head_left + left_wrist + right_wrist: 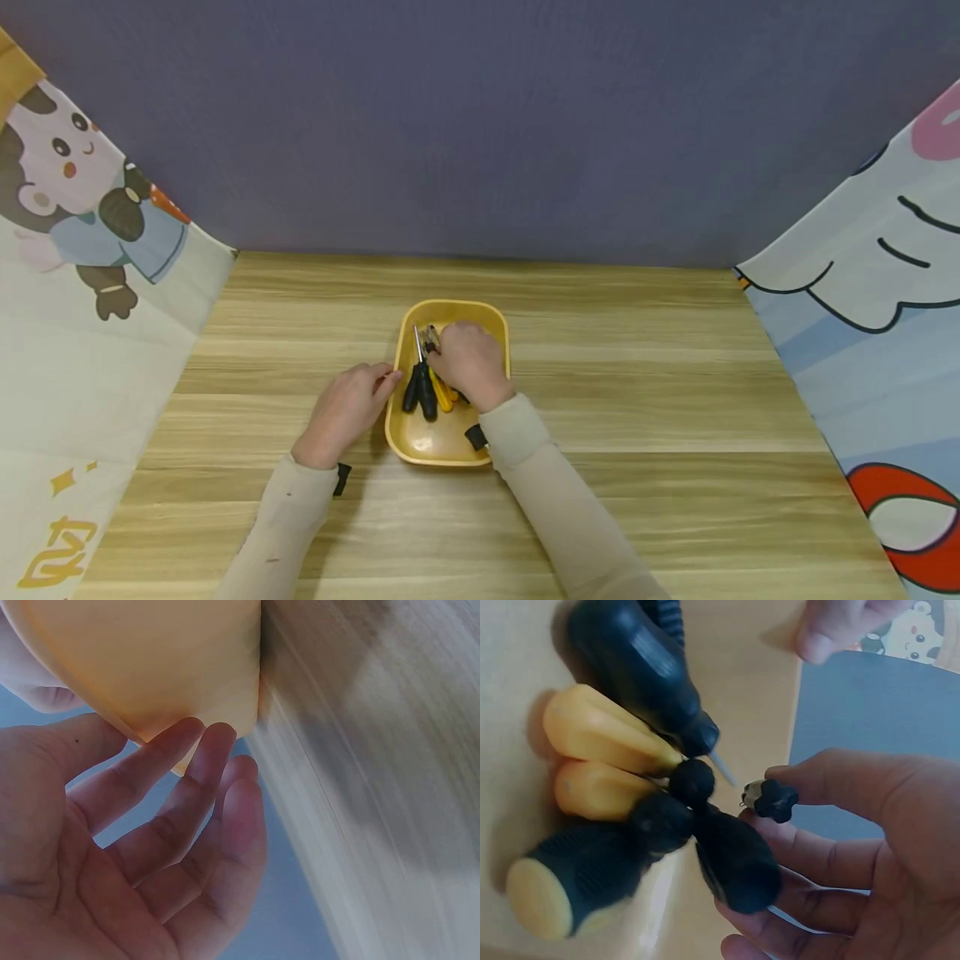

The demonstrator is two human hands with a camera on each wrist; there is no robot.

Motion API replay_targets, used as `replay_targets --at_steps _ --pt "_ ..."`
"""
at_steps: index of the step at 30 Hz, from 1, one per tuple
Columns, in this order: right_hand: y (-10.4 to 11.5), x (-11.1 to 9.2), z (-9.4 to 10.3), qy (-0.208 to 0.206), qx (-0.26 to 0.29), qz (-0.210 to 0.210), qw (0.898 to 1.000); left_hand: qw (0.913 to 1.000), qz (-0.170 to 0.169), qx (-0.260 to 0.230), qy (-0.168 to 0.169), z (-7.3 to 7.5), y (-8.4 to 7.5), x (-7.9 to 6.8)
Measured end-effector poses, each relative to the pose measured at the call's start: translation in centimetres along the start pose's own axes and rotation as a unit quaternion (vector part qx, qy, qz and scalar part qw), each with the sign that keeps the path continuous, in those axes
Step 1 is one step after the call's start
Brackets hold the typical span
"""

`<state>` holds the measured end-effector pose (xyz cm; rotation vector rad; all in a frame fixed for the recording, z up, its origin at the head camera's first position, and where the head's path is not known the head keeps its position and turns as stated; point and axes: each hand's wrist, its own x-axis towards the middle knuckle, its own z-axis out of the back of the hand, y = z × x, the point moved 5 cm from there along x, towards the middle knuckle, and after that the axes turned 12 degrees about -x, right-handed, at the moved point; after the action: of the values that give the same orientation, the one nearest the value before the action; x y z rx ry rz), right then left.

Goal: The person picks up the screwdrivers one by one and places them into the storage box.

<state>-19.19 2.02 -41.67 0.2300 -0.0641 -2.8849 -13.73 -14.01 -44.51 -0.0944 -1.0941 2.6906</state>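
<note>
A yellow plastic tray [427,446] stands on the wooden table, holding several hand tools. At its left rim my left hand [348,412] pinches the edge, the thumb on the rim and fingertips against the outer wall [187,652]. Inside the tray, my right hand [472,358] holds a small tool with a black lobed end [776,801] between thumb and forefinger; its far part is hidden. Beside that hand lie a black-handled screwdriver [426,392], yellow-handled pliers [441,390] and a black-and-yellow handle [577,877]. Another black handle [739,862] is close to the right fingers.
The wooden tabletop [637,375] extends around the tray. A dark blue-grey panel [480,125] rises behind it. Cartoon-printed sheets flank the table, one at the left [97,358] and one at the right [840,367].
</note>
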Motion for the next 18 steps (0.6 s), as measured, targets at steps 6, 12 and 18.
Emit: replay_targets --at_steps 6,12,18 --pt "0.29 0.29 -0.65 0.006 -0.016 -0.005 1.0 1.0 -0.002 -0.004 0.001 -0.05 0.0 0.05" --pt "0.29 0.4 -0.79 0.003 -0.026 -0.007 1.0 1.0 -0.006 -0.002 -0.001 -0.04 -0.08 0.08" --pt "0.23 0.31 -0.59 0.001 -0.018 0.0 1.0 1.0 -0.009 0.001 -0.004 -0.04 0.02 0.05"
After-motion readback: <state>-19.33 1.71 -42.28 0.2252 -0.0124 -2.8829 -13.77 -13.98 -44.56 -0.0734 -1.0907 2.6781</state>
